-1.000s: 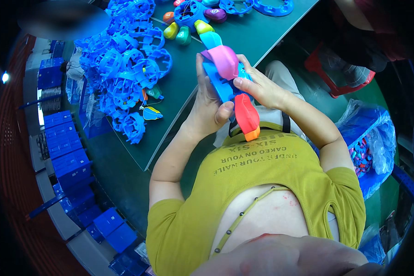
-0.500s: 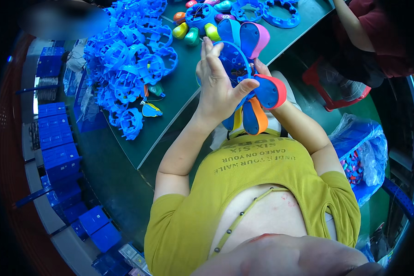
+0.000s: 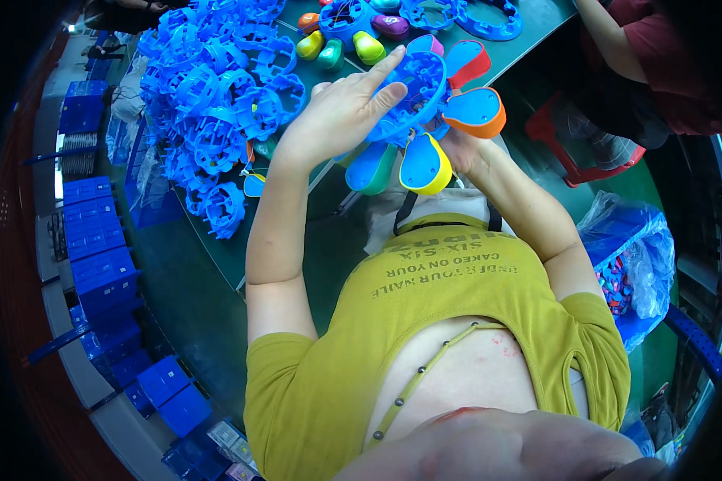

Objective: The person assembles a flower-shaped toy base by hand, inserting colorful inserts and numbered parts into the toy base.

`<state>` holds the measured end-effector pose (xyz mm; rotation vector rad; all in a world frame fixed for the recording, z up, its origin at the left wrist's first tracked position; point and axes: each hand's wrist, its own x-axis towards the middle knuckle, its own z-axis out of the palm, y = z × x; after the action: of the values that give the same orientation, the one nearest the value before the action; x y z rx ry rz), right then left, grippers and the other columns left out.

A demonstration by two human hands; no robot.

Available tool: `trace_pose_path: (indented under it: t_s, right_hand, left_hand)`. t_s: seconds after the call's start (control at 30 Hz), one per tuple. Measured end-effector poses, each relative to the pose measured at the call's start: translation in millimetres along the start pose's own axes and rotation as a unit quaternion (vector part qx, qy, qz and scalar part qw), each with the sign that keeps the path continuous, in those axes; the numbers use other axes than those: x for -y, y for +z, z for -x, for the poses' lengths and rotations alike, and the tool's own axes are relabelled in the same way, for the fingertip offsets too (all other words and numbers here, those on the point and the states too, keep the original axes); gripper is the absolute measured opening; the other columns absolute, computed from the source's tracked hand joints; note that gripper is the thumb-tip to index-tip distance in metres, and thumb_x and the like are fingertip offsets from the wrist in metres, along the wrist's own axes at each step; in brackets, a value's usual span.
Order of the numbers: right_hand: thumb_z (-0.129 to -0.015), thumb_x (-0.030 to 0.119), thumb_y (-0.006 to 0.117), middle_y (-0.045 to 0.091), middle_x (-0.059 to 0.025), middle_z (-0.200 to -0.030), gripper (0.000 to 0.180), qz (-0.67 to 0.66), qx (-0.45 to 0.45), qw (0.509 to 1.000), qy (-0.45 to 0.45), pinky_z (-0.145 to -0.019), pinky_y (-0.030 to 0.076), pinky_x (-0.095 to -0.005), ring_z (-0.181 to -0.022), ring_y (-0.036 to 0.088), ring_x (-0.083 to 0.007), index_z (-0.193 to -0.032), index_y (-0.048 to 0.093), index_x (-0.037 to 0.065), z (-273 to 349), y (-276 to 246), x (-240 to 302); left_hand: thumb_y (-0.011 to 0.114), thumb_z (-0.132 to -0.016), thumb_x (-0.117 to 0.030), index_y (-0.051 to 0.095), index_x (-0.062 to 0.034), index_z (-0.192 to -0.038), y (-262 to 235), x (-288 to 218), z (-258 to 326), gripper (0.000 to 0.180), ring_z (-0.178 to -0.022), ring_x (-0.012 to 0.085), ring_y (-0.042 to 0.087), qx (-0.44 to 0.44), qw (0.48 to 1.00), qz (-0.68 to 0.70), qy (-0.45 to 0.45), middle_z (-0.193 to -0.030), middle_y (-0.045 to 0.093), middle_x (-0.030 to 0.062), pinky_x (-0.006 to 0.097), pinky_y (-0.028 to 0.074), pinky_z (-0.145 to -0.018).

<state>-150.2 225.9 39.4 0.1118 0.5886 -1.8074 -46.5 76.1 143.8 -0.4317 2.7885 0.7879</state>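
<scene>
A blue plastic ring with coloured petals, shaped like a flower toy, is held up over the near table edge. Its visible petals are pink, red, orange, yellow and green, with blue undersides. My right hand grips it from below on the right; its fingers are partly hidden behind the ring and petals. To the left of the ring is my left hand, open, with fingers stretched out and thumb apart. Its fingertips lie close to the ring's rim; whether they touch it I cannot tell.
Blue plastic rings are heaped on the green table at the left. Beyond my hands, another blue ring with coloured petal pieces lies there. A red stool and a person's arm are at right, above a plastic-lined blue bin.
The flower toy has turned counterclockwise, its red and orange petals swinging upward at the right. My left hand has moved left, off its rim. A blurred shape at the upper left is gone.
</scene>
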Motion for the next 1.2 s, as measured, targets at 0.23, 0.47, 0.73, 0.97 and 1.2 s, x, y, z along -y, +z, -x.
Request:
trace_pose_path:
  t_s: [0.23,0.47,0.73,0.97,1.2]
  right_hand:
    - [-0.105,0.052,0.041,0.065,-0.0134,-0.127,0.054,-0.112,0.069,0.989,0.072,-0.098,0.055,-0.0507,-0.113,0.066,-0.0278,-0.132,0.058,0.008,-9,-15,3]
    - [-0.104,0.055,0.039,0.067,-0.0133,-0.126,0.059,-0.141,0.273,0.946,0.100,-0.094,0.057,-0.0492,-0.111,0.067,-0.0271,-0.135,0.058,0.009,-4,-32,10]
    - [-0.102,0.062,0.040,0.067,-0.0131,-0.126,0.063,-0.072,0.085,0.989,0.094,-0.097,0.057,-0.0504,-0.111,0.068,-0.0277,-0.135,0.058,0.012,18,0,8]
    - [-0.105,0.050,0.044,0.064,-0.0135,-0.130,0.052,0.048,0.029,0.996,0.067,-0.100,0.054,-0.0518,-0.114,0.066,-0.0280,-0.136,0.056,0.010,7,-2,17]
    - [-0.100,0.055,0.051,0.069,-0.0119,-0.118,0.054,-0.011,0.040,0.997,0.061,-0.095,0.056,-0.0473,-0.109,0.068,-0.0263,-0.128,0.064,0.011,27,1,18]
  left_hand:
    - [0.032,-0.102,-0.067,0.043,-0.0216,-0.154,30,17,-10,0.070,-0.146,0.0400,0.034,-0.139,0.980,-0.116,0.089,-0.151,0.046,0.0232,0.047,0.024,-0.120]
    - [0.026,-0.101,-0.069,0.039,-0.0164,-0.156,30,-3,-10,0.077,-0.150,0.0414,0.027,-0.120,0.969,0.066,0.208,-0.161,0.030,0.0256,0.050,0.021,-0.120]
    - [0.029,-0.104,-0.062,0.037,-0.0220,-0.158,48,0,-5,0.068,-0.148,0.0449,0.028,-0.095,0.980,0.036,0.168,-0.158,0.033,0.0272,0.052,0.020,-0.119]
    - [0.036,-0.099,-0.068,0.041,-0.0296,-0.155,48,-3,0,0.068,-0.144,0.0470,0.030,-0.209,0.955,-0.008,0.209,-0.149,0.038,0.0313,0.059,0.020,-0.116]
    - [0.032,-0.095,-0.076,0.042,-0.0321,-0.155,69,-8,1,0.075,-0.146,0.0493,0.025,-0.237,0.933,-0.075,0.259,-0.153,0.030,0.0300,0.064,0.016,-0.114]
